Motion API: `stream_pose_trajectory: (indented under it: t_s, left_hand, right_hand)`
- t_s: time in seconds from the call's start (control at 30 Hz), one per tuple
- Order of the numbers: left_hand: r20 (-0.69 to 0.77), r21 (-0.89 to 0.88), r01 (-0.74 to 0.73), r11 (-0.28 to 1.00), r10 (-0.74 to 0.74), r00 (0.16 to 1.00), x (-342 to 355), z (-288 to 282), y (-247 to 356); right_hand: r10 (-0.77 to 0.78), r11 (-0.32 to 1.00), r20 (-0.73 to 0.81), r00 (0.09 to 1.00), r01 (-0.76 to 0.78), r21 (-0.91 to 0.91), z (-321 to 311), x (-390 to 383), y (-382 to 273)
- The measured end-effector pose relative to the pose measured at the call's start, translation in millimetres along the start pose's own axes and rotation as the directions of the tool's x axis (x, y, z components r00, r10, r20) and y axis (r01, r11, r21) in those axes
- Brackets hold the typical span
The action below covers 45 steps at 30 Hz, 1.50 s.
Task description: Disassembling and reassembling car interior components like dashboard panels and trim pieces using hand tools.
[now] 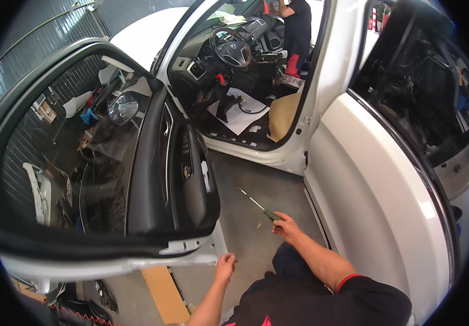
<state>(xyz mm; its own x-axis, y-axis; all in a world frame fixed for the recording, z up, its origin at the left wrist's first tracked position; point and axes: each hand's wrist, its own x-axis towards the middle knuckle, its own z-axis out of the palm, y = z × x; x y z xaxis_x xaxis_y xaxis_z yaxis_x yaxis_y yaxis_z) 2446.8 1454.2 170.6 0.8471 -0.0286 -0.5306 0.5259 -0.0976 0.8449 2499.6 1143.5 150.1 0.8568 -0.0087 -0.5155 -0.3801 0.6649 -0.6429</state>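
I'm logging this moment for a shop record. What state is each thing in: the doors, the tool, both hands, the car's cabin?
Front door: swung wide open, window glass up.
Rear door: open.
Screwdriver: held in the right hand, shaft pointing away.
Left hand: empty, fingers loosely curled, by the front door's lower edge.
Cabin floor: stripped, front seat out, papers lying on it.
Steering wheel: in place.

- A white car [136, 32] stands with its front door [158, 163] open.
- The steering wheel [233, 51] is inside, above white paper [240, 114] on the cabin floor.
- A person in black [297, 30] works at the far side.
- A cardboard strip [164, 293] lies on the grey floor [256, 185].
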Motion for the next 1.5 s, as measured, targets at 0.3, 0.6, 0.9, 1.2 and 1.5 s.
stream_pose_trajectory:
  t_s: [0.3, 0.6, 0.9, 1.2, 1.5]
  left_hand:
    - [-0.111, -0.109, -0.356, 0.928, 0.345, 0.932, 367, 120, 239]
    - [-0.418, 0.234, -0.574, 0.785, 0.614, 0.669, 765, 144, 373]
    - [-0.456, 0.682, -0.486, 0.546, 0.837, 0.301, 945, 102, 380]
    - [-0.318, 0.879, -0.367, 0.304, 0.948, 0.025, 957, 102, 375]
    - [-0.217, 0.928, -0.268, 0.26, 0.959, 0.181, 951, 105, 343]
  right_hand:
    - [-0.081, 0.988, -0.027, 0.996, 0.077, -0.136, 78, 324, -83]
    - [-0.231, 0.918, 0.235, 0.944, 0.291, -0.269, 140, 670, -161]
    - [-0.3, 0.93, 0.393, 0.869, 0.358, -0.081, 164, 832, -120]
    - [-0.4, 0.903, 0.448, 0.8, 0.427, 0.044, 178, 890, -94]
    - [-0.527, 0.83, 0.397, 0.752, 0.555, 0.05, 174, 886, -100]
